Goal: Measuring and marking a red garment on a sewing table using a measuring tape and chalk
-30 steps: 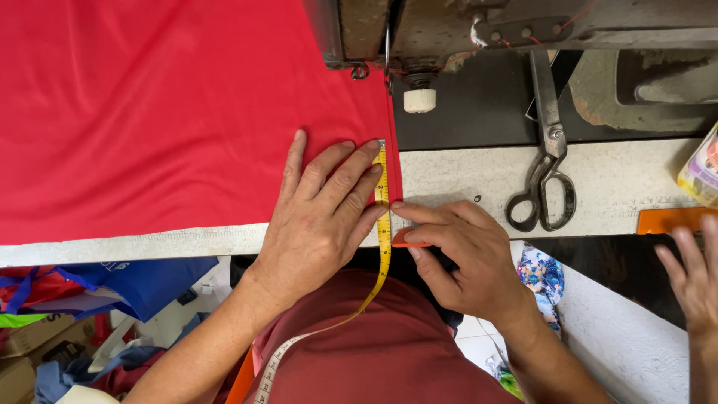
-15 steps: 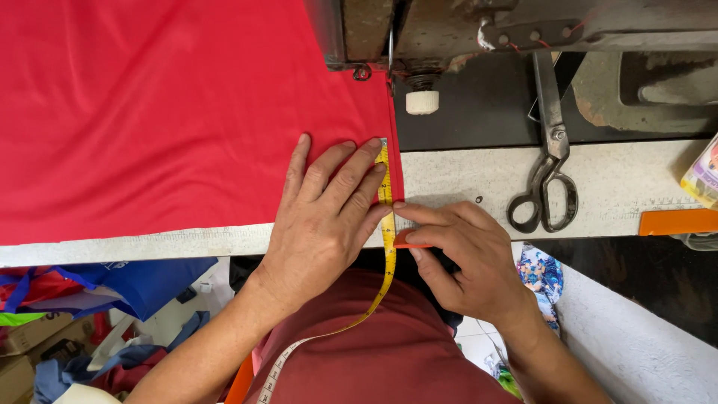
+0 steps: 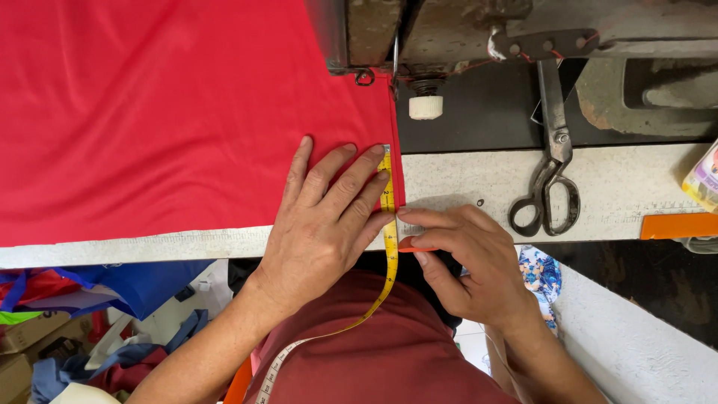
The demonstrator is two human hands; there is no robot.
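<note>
Nothing has shifted: my left hand (image 3: 325,224) lies flat, fingers spread, pinning yellow tape measure (image 3: 388,224) on red fabric (image 3: 172,112); at 3 o'clock, my right hand (image 3: 467,262) pinches orange chalk (image 3: 416,245).

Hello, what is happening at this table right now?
A person is measuring red cloth at a sewing machine. The left hand lies flat on the cloth and presses a yellow tape along its edge. The right hand pinches a small orange piece beside the tape, at the table edge. Scissors lie untouched to the right.
</note>
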